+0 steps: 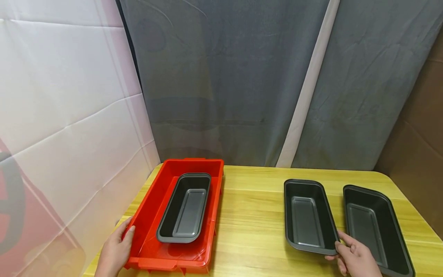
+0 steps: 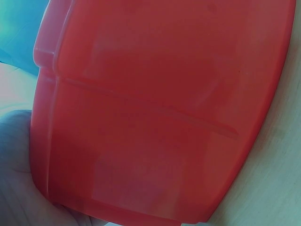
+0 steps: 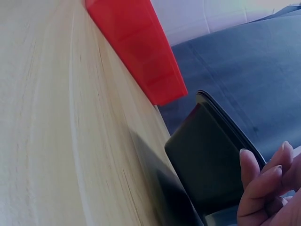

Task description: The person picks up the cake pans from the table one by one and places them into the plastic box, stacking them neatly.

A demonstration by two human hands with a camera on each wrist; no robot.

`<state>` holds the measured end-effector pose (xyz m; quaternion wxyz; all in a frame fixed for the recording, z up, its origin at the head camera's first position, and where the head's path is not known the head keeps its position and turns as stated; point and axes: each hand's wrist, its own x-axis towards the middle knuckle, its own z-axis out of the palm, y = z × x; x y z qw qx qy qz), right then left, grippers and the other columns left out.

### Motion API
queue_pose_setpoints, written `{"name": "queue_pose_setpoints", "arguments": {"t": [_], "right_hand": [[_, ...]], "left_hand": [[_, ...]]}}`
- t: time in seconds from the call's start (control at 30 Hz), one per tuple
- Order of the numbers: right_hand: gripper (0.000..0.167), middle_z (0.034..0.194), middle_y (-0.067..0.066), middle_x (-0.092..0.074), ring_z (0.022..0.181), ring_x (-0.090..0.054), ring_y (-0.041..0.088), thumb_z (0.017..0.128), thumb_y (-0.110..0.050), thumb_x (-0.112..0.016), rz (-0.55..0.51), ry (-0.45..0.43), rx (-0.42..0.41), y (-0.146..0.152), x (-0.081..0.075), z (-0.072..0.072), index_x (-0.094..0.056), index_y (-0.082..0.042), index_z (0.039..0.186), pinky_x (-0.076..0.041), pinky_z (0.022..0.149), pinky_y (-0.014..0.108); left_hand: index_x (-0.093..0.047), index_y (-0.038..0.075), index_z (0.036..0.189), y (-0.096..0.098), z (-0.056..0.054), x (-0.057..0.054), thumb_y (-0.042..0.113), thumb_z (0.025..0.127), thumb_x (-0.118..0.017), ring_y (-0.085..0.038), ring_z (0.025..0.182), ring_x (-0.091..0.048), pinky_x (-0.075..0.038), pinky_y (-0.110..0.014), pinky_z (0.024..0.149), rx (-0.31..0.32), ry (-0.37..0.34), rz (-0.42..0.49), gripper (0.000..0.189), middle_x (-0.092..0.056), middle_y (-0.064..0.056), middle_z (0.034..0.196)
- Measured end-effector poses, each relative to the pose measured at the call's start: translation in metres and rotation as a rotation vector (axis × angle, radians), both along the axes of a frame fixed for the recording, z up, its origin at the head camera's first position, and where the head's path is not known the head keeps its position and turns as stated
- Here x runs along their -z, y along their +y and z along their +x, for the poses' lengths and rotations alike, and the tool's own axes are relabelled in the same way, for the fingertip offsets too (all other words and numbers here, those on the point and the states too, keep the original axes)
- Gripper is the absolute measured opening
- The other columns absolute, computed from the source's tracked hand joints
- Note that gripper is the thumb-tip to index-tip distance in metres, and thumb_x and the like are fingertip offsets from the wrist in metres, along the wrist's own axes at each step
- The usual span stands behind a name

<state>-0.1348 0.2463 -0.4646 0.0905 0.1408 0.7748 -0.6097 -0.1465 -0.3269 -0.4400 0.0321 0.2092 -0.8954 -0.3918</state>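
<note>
On the left of the head view, a red plastic tray (image 1: 145, 215) stands on the table, with a dark grey loaf pan (image 1: 188, 213) lying inside it. My left hand (image 1: 115, 246) grips the tray's near left rim, thumb over the edge; the left wrist view shows the tray's outer wall (image 2: 141, 117) beside the palm. At the right, my right hand (image 1: 356, 254) pinches the near right corner of a second loaf pan (image 1: 306, 219). In the right wrist view, that pan (image 3: 207, 155) is tilted above the table, a shadow below it.
A third loaf pan (image 1: 367, 227) stands on the wooden table (image 1: 249, 223) at the far right, just beyond my right hand. Grey curtains (image 1: 225, 84) hang behind the table, a white panel (image 1: 69, 96) borders the left, and a brown panel (image 1: 415, 134) the right.
</note>
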Motion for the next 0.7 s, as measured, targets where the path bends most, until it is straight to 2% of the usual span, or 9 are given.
{"name": "queue_pose_setpoints", "arguments": {"t": [0.17,0.37,0.53,0.7], "right_hand": [[0.061,0.051,0.009,-0.05,0.062,-0.064,0.026,0.101,-0.005,-0.036,-0.018,0.005,0.002,-0.0008,0.0,0.0011,-0.005,0.013,0.15,-0.047,0.048,0.029],[0.061,0.052,0.01,-0.052,0.061,-0.063,0.027,0.102,-0.006,-0.037,-0.02,0.007,0.001,-0.0032,-0.0023,0.0005,-0.004,0.013,0.15,-0.048,0.053,0.03],[0.06,0.055,0.012,-0.056,0.052,-0.058,0.024,0.102,-0.005,-0.037,-0.028,0.005,0.004,-0.0072,-0.0059,0.0002,-0.007,0.012,0.15,-0.048,0.053,0.031],[0.059,0.055,0.012,-0.057,0.05,-0.057,0.022,0.102,-0.005,-0.038,-0.03,0.01,-0.008,-0.0096,-0.0094,0.0005,-0.008,0.011,0.151,-0.048,0.054,0.03]], "left_hand": [[-0.028,0.002,0.151,0.0002,-0.0008,0.0003,0.035,0.104,-0.042,-0.042,0.105,-0.055,-0.056,-0.047,0.082,-0.006,-0.007,0.008,0.059,-0.042,-0.033,0.138],[-0.028,0.002,0.152,-0.0001,-0.0004,0.0008,0.036,0.105,-0.042,-0.042,0.106,-0.056,-0.056,-0.046,0.082,-0.006,-0.006,0.01,0.059,-0.042,-0.033,0.138],[-0.029,0.001,0.151,0.0002,0.0004,0.0004,0.036,0.105,-0.041,-0.043,0.106,-0.056,-0.055,-0.047,0.082,-0.002,-0.001,0.003,0.06,-0.042,-0.033,0.138],[-0.03,0.001,0.151,0.0,0.0016,-0.0006,0.037,0.105,-0.04,-0.042,0.105,-0.056,-0.056,-0.047,0.082,0.016,0.015,-0.027,0.059,-0.043,-0.033,0.138]]}}
